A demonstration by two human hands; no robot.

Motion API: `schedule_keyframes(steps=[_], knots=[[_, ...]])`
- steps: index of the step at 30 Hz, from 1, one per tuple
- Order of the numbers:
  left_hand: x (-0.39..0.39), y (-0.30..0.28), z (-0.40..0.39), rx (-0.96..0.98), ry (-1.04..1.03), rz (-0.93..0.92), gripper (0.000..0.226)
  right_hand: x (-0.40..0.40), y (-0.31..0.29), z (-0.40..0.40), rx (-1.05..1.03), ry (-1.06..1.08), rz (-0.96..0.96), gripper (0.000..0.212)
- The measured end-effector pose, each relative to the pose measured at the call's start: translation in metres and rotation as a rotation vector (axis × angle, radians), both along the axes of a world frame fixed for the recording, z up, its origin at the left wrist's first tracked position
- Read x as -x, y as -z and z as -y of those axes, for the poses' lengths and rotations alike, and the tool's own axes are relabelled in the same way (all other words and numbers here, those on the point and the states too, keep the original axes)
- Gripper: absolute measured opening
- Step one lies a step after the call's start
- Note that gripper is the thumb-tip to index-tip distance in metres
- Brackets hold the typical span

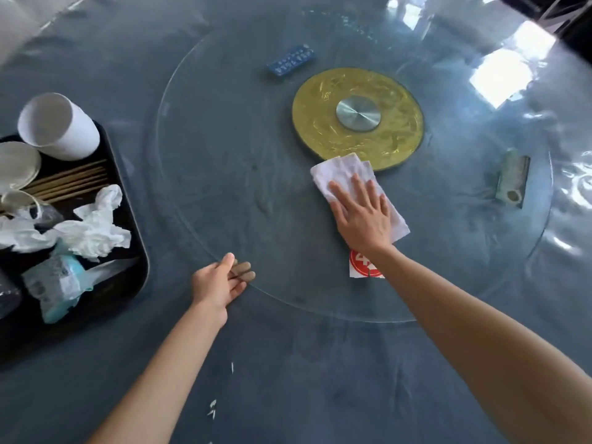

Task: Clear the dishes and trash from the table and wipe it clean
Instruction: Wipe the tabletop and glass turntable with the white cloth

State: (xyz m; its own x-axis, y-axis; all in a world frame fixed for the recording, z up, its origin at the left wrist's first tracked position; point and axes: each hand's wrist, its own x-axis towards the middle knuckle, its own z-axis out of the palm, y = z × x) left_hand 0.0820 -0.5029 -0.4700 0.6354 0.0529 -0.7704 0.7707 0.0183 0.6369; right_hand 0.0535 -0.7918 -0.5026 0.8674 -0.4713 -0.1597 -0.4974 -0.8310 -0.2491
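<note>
My right hand (362, 216) lies flat, fingers spread, pressing a white cloth (339, 173) onto the round glass turntable (230, 161), just in front of the gold hub disc (357, 118). My left hand (221, 280) grips the turntable's near edge, thumb on top and fingers underneath the glass. At the left stands a black tray (134, 225) holding a white paper cup (57, 126), a small dish (16, 165), wooden chopsticks (70, 181), crumpled tissues (96, 225) and plastic wrappers (54, 283).
A blue packet (290, 62) lies at the turntable's far side and a green-grey holder (512, 182) at its right. A red-and-white sticker (363, 267) shows under my right wrist. Small white scraps (213, 406) lie on the blue tablecloth (320, 379) near me.
</note>
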Motion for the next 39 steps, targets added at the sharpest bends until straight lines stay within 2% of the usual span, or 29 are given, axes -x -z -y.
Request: schedule_keyframes(steps=[2,4,7,10,13,15,17,23,26,30,32,36,39], knots=[[-0.004,0.001,0.001,-0.015,-0.107,0.012,0.016,-0.006,-0.002,-0.006,-0.050,0.152,-0.033,0.051],[0.005,0.003,0.010,0.018,-0.148,-0.018,0.020,-0.006,-0.001,-0.037,-0.074,0.167,-0.035,0.054],[0.042,0.007,0.028,0.177,-0.109,-0.109,0.029,0.008,0.003,-0.094,-0.072,-0.025,0.044,0.051],[0.071,0.004,0.034,0.332,-0.093,-0.161,0.035,0.034,0.012,-0.146,-0.067,-0.358,0.202,0.043],[0.072,0.005,0.024,0.346,-0.080,-0.127,0.032,0.035,0.020,-0.157,-0.098,-0.596,0.221,0.040],[0.060,0.004,0.014,0.311,-0.065,-0.113,0.026,0.020,0.019,-0.142,-0.080,-0.632,0.223,0.040],[0.047,0.001,0.007,0.274,-0.010,-0.111,0.020,0.000,0.014,-0.120,-0.079,-0.542,0.194,0.040],[0.023,0.002,-0.002,0.072,0.043,-0.026,0.015,-0.029,-0.001,-0.019,-0.070,-0.054,0.035,0.044],[0.010,0.003,-0.002,0.033,-0.030,-0.013,0.013,-0.010,-0.007,0.007,-0.106,0.167,0.002,0.045],[0.001,0.002,0.003,0.028,-0.238,0.049,0.013,0.043,-0.002,-0.036,-0.101,0.355,0.017,0.046],[0.007,0.001,0.011,0.090,-0.306,0.016,0.016,0.077,0.003,-0.080,-0.057,0.238,0.048,0.048],[0.054,0.001,0.029,0.210,-0.111,-0.130,0.037,0.113,0.019,-0.140,0.013,-0.462,0.172,0.049],[0.064,0.006,0.024,0.381,-0.176,-0.165,0.040,0.077,0.023,-0.122,-0.047,-0.643,0.205,0.039]])
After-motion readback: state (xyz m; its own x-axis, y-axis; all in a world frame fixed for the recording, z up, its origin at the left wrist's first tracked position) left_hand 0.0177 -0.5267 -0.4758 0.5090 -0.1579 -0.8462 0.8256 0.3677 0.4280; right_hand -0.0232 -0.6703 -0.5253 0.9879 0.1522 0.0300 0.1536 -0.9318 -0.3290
